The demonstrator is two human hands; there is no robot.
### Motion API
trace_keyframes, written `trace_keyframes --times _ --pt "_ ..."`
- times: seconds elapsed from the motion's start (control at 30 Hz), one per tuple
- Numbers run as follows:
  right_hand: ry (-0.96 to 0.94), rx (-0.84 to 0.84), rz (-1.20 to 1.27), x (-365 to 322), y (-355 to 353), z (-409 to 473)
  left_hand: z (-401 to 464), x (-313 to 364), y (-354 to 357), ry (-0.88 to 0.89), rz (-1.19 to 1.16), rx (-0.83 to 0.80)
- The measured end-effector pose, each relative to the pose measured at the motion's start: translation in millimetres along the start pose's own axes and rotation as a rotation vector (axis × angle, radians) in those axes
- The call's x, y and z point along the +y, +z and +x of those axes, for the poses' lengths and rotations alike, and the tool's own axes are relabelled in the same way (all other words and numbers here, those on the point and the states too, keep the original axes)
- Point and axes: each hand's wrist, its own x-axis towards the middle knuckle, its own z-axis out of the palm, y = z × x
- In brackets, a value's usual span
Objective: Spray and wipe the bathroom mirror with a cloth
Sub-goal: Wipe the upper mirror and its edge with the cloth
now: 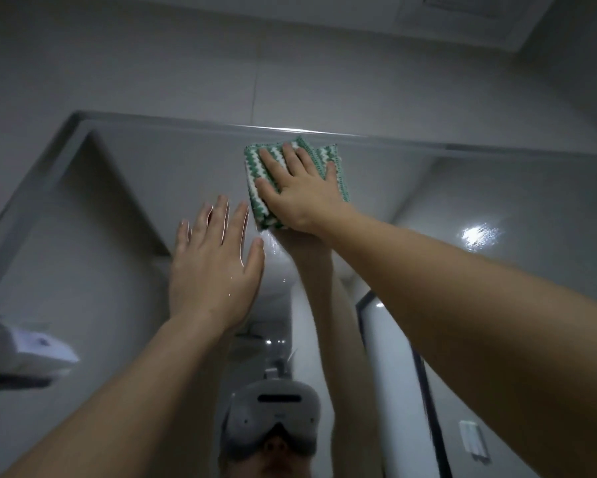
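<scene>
The wiping step is judged to be in hand; no spray bottle is seen in the head view. The mirror fills the lower two thirds of the frame, its top edge running from about 10 o'clock to 3 o'clock. A folded green-and-white zigzag cloth is held flat against the glass just below that top edge, at roughly 12 o'clock from frame centre. The right hand is laid over the cloth with fingers straight and spread; the cloth is pressed, not pinched or wrapped. The left hand is raised at about 7 o'clock from the cloth, fingers straight and spread, nothing held; whether its palm touches the glass cannot be told. Wet streaks and droplets are noted on the glass just below the cloth, and a bright smeared glare patch is seen toward 3 o'clock. A blurred white object projects in at 8 o'clock; its identity cannot be told. Next move, as judged: the cloth is to be drawn along or down from the top edge under steady flat pressure, so that the wet area below is covered and the fold is not allowed to slip.
</scene>
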Motion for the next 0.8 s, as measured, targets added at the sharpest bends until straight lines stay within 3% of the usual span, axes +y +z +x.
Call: trace_keyframes --times 0.3,0.67,0.8 --pt "0.063 -0.02 0.01 27.4 -12.8 36.6 -1.4 0.4 -1.7 0.009 0.004 -0.008" --pt "0.568 -0.02 -0.055 191.7 -43.8 -32.0 -0.7 -1.3 0.0 0.018 -0.001 0.016" --pt "0.681 -0.019 -0.031 208.5 -43.8 -54.3 -0.5 1.5 -0.9 0.012 0.008 0.023"
